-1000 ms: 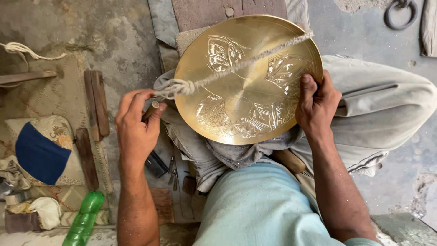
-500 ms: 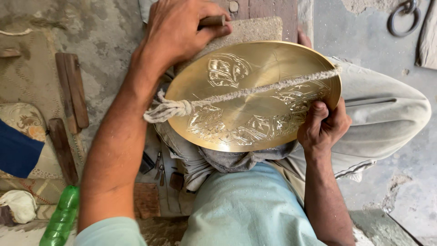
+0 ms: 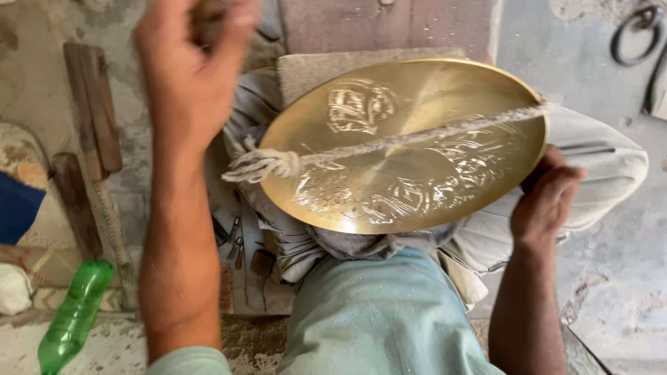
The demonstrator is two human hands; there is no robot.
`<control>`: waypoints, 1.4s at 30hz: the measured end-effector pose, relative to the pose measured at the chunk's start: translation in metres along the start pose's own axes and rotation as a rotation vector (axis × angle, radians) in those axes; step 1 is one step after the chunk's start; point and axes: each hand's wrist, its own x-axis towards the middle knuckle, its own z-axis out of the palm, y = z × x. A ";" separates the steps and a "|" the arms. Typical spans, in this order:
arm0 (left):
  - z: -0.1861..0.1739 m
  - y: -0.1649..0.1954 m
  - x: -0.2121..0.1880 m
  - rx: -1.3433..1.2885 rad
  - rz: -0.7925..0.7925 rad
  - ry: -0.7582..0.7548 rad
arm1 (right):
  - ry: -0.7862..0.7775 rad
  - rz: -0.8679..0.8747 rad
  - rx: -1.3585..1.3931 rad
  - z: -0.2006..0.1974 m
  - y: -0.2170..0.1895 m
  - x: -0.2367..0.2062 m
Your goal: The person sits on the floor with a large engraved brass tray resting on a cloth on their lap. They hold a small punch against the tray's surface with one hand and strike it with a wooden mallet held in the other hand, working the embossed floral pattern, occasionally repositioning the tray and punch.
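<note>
- Two bare hands work over a round engraved brass tray resting tilted on the seated person's lap.
- Right hand curls around the tray's right rim.
- Left hand, raised and blurred, closes around something small and brown; what it is cannot be told.
- Frayed rope stretches across the tray.
- Green plastic bottle lies on the floor at left.

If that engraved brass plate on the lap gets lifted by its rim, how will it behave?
The brass plate looks rigid, probably holding shape. Its polished surface may be slippery; the right hand grips the rim. The rope across it looks floppy and may slide.
</note>
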 end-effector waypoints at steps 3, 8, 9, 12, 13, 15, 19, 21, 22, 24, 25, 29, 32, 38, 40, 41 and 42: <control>-0.035 -0.026 -0.060 0.179 -0.041 0.362 | 0.013 0.215 -0.093 -0.010 0.025 -0.001; -0.037 -0.082 -0.207 0.731 -0.557 0.315 | -0.380 -0.120 -0.494 0.021 0.054 -0.021; -0.028 -0.088 -0.235 0.764 -0.511 0.395 | -0.410 -0.046 -0.352 0.028 0.059 -0.023; -0.005 -0.098 -0.302 0.763 -0.659 0.255 | -0.497 0.157 -0.046 0.059 0.058 -0.025; 0.001 -0.101 -0.315 0.716 -0.760 0.135 | -0.508 0.190 -0.038 0.067 0.054 -0.026; 0.016 -0.104 -0.331 0.952 -0.657 0.042 | -0.517 0.201 -0.060 0.081 0.045 -0.030; 0.025 -0.109 -0.338 0.991 -0.450 0.000 | -0.513 0.151 -0.159 0.101 0.021 -0.043; 0.023 -0.111 -0.335 1.002 -0.326 0.033 | -0.503 0.135 -0.241 0.108 0.006 -0.051; 0.022 -0.109 -0.331 1.001 -0.255 0.043 | -0.497 0.125 -0.305 0.110 -0.001 -0.056; 0.022 -0.103 -0.327 0.952 -0.312 -0.003 | -0.492 0.108 -0.480 0.108 -0.008 -0.071; 0.023 -0.101 -0.327 0.930 -0.340 -0.022 | -0.504 0.108 -0.594 0.106 -0.011 -0.082; 0.032 -0.082 -0.336 0.947 -0.352 0.000 | -0.684 0.177 -1.029 0.087 -0.017 -0.127; 0.033 -0.076 -0.348 0.880 -0.171 0.020 | -0.715 0.115 -1.097 0.085 0.008 -0.131; 0.032 -0.096 -0.370 0.850 -0.287 -0.047 | -0.719 0.151 -1.274 0.055 0.044 -0.127; 0.026 -0.106 -0.370 0.853 -0.463 -0.124 | -0.699 0.207 -1.460 0.022 0.042 -0.130; 0.020 -0.110 -0.368 0.915 -0.495 -0.116 | -0.686 0.253 -1.588 0.000 0.035 -0.133; 0.011 -0.112 -0.366 0.975 -0.536 -0.113 | -0.625 0.228 -1.603 -0.020 0.028 -0.133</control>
